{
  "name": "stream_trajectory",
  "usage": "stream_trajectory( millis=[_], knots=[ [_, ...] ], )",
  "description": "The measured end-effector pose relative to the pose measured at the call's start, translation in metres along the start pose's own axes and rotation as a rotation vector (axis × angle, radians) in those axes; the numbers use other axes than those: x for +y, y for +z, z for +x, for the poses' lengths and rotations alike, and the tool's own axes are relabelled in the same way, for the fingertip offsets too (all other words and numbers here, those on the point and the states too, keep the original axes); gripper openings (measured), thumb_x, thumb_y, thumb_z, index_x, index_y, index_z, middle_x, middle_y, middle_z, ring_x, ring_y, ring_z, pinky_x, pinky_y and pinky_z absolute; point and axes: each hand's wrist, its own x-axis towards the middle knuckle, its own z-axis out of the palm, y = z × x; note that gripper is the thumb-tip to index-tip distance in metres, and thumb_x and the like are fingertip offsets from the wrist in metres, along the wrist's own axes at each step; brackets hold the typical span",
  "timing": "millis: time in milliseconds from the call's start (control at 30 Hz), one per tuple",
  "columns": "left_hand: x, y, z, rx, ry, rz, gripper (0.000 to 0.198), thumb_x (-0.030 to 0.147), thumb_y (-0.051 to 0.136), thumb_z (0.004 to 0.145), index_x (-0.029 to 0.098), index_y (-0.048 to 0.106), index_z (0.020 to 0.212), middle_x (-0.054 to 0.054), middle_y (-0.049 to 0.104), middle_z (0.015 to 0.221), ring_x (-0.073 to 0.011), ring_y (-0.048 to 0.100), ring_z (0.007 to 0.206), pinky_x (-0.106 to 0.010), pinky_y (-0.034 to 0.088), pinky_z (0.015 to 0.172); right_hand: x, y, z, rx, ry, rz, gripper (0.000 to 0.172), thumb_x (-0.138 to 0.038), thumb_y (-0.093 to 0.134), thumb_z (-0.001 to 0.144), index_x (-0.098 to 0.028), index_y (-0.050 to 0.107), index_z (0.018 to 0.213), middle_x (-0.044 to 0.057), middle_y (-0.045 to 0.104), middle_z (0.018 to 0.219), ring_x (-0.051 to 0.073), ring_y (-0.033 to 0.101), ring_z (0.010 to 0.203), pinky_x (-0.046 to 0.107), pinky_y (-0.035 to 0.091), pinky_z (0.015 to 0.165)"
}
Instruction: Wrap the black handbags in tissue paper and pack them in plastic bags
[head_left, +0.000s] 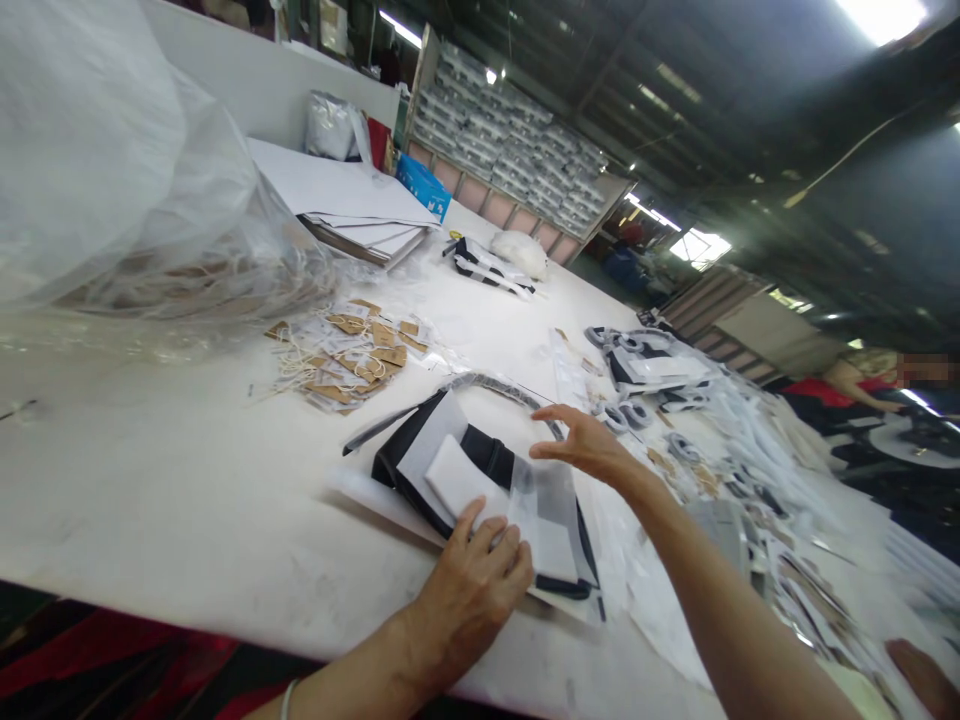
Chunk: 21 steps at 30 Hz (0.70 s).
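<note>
A black handbag lies flat on the white table, partly covered with white padding and thin translucent wrapping sheet. Its wrapped strap arches out behind it. My left hand is closed over the near edge of the bag, fingers bent on the white padding; the thumb is hidden. Above the bag's right side is my right hand, its thumb and fingers apart with nothing between them, close to the right end of the strap.
Paper tags with strings lie in a pile behind the bag. A large clear plastic bag bulges at left, near stacked white sheets and a blue box. Wrapped parts spread along the right, where another person's arm shows.
</note>
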Motion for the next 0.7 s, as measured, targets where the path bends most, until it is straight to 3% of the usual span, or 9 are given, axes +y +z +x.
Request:
stream_trajectory(
  millis=[167, 300, 400, 567, 633, 700],
  knots=[
    [-0.002, 0.011, 0.000, 0.173, 0.011, 0.049, 0.012, 0.024, 0.060, 0.089, 0.019, 0.063, 0.099, -0.002, 0.066, 0.095, -0.0176, 0.057, 0.092, -0.045, 0.023, 0.114, -0.008, 0.037, -0.014, -0.021, 0.069, 0.003, 0.067, -0.043, 0.083, 0.064, -0.017, 0.062, 0.123, 0.014, 0.062, 0.128, 0.032, 0.056, 0.120, 0.045, 0.038, 0.105],
    [-0.010, 0.020, 0.005, 0.316, 0.087, 0.096, 0.008, 0.025, 0.060, 0.087, 0.020, 0.063, 0.091, 0.000, 0.063, 0.085, -0.0151, 0.056, 0.083, -0.043, 0.020, 0.115, -0.027, 0.035, -0.026, 0.219, 0.026, -0.066, 0.065, -0.038, 0.080, 0.070, -0.020, 0.059, 0.129, 0.013, 0.057, 0.136, 0.033, 0.047, 0.131, 0.054, 0.023, 0.115],
    [-0.013, 0.024, 0.007, 0.374, 0.103, 0.115, 0.009, 0.026, 0.057, 0.088, 0.020, 0.063, 0.086, 0.001, 0.062, 0.081, -0.0146, 0.055, 0.080, -0.040, 0.025, 0.113, -0.047, 0.045, -0.051, 0.387, -0.084, -0.007, 0.044, -0.035, 0.063, 0.086, -0.020, 0.061, 0.127, 0.011, 0.060, 0.133, 0.028, 0.052, 0.128, 0.047, 0.037, 0.112],
    [-0.015, 0.029, 0.001, 0.419, 0.102, 0.102, 0.024, 0.023, 0.041, 0.097, 0.020, 0.064, 0.090, 0.001, 0.063, 0.075, -0.0151, 0.058, 0.080, -0.038, 0.031, 0.111, -0.052, 0.111, -0.094, 0.598, -0.337, -0.032, 0.034, -0.033, 0.050, 0.095, -0.025, 0.062, 0.125, 0.004, 0.068, 0.123, 0.022, 0.066, 0.111, 0.033, 0.056, 0.093],
    [-0.015, 0.025, -0.001, 0.369, 0.131, 0.095, 0.027, 0.021, 0.038, 0.098, 0.019, 0.064, 0.101, -0.002, 0.068, 0.088, -0.0157, 0.060, 0.089, -0.037, 0.034, 0.110, -0.049, 0.131, -0.101, 0.668, -0.363, -0.032, 0.035, -0.032, 0.047, 0.096, -0.025, 0.061, 0.127, 0.003, 0.069, 0.120, 0.020, 0.068, 0.105, 0.027, 0.058, 0.087],
    [-0.016, 0.010, 0.002, 0.243, 0.124, 0.056, 0.028, 0.019, 0.040, 0.097, 0.016, 0.060, 0.115, -0.006, 0.068, 0.106, -0.0167, 0.060, 0.101, -0.034, 0.040, 0.106, -0.051, 0.139, -0.105, 0.729, -0.295, -0.003, 0.037, -0.032, 0.044, 0.098, -0.023, 0.057, 0.131, 0.005, 0.068, 0.122, 0.020, 0.068, 0.107, 0.027, 0.059, 0.086]
  ],
)
